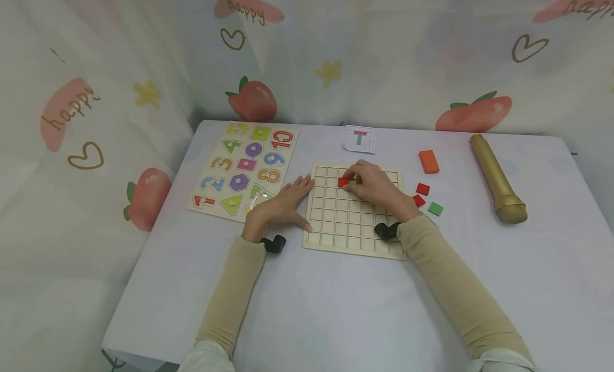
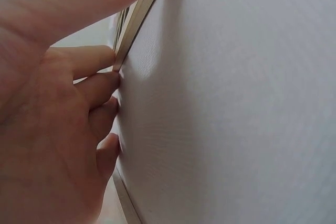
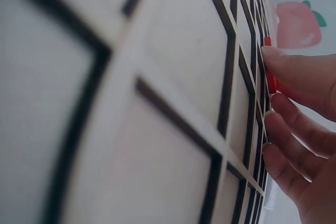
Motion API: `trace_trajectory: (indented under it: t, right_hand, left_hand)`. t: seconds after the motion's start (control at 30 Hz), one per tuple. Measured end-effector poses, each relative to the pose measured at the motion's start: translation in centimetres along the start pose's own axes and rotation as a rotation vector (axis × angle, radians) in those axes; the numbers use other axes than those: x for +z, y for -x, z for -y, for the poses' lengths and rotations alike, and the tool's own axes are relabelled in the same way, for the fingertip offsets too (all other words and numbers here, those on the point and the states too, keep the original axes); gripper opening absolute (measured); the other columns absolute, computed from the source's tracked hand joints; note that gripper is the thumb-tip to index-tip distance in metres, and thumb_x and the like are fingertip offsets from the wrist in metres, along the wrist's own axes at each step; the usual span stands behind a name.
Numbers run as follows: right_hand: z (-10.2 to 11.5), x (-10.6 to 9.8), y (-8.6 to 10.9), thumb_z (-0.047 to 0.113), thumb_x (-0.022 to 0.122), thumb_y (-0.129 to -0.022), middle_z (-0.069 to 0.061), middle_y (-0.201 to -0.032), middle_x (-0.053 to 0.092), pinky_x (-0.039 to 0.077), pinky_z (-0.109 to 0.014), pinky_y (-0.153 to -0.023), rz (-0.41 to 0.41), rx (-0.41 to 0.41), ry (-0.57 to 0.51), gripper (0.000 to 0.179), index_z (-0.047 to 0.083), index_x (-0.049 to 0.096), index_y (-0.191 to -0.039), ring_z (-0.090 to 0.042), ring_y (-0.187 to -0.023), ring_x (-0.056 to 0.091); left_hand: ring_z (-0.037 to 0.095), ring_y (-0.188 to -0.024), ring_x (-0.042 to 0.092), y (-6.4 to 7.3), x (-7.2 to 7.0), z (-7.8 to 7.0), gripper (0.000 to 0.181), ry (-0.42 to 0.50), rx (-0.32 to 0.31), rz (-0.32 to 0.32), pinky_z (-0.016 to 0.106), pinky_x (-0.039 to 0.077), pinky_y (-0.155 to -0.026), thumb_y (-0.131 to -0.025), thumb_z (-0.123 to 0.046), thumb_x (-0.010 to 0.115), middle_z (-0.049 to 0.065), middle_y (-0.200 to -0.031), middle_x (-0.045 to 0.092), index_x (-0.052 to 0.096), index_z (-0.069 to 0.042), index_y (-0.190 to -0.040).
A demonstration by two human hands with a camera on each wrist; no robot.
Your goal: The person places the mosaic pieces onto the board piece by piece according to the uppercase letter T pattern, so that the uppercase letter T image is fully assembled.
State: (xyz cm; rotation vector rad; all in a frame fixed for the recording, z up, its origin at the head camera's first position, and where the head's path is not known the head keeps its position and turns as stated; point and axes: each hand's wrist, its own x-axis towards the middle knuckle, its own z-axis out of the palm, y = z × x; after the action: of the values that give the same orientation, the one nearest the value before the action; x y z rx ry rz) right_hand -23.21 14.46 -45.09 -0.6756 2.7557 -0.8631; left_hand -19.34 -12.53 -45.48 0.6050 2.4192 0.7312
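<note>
Beige sleeves [image 1: 455, 286] foremost. Left hand [image 1: 282, 205]: fingers extended, thumb apart, touching wooden grid board [image 1: 337, 218]. Right hand [image 1: 375, 185]: fingers clamped on red square tile [image 1: 342, 182].

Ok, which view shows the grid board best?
The head view: nearly the whole grid board shows from above, partly hidden by the right hand. The left wrist shows mainly its edge; the right wrist, slanted close-up squares, some blurred.

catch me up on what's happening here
A person's right hand pinches a small flat red tile at a pale wooden square grid board, toward its far edge. Their left hand touches the board's left edge. Two more red tiles and one green tile lie right of the board on the white table.
</note>
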Motion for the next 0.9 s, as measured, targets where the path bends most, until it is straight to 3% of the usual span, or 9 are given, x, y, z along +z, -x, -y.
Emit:
trace_trajectory:
  t: [0.27,0.53,0.9]
  right_hand:
    - [0.1,0.1,0.4,0.016,0.073,-0.095,-0.013,-0.111,0.063,0.046,-0.036,-0.074,-0.007,0.007,-0.036,0.029,0.002,0.072,-0.120,-0.027,-0.089,0.055]
    - [-0.1,-0.1,2.2,0.013,0.072,-0.095,-0.019,-0.115,0.066,0.053,-0.045,-0.087,-0.087,0.036,-0.098,0.031,0.000,0.071,-0.123,-0.033,-0.100,0.060]
    - [-0.3,-1.2,4.6,0.014,0.070,-0.096,-0.016,-0.118,0.067,0.051,-0.040,-0.081,-0.191,0.110,-0.097,0.032,0.003,0.071,-0.126,-0.031,-0.099,0.059]
  left_hand:
    - [0.018,-0.161,-0.011,0.1,0.0,-0.1,0.123,-0.004,-0.003,0.002,0.037,-0.008,-0.132,-0.077,-0.033,0.091,0.002,-0.174,-0.005,0.009,-0.012,-0.166]
    - [0.019,-0.161,-0.010,0.1,0.0,-0.2,0.123,-0.015,-0.002,-0.004,0.037,-0.007,-0.132,-0.076,-0.033,0.092,0.002,-0.174,-0.004,0.011,-0.012,-0.166]
    - [0.019,-0.161,-0.010,0.1,0.0,-0.1,0.123,-0.016,0.001,-0.008,0.037,-0.007,-0.132,-0.076,-0.033,0.091,0.003,-0.174,-0.003,0.010,-0.012,-0.166]
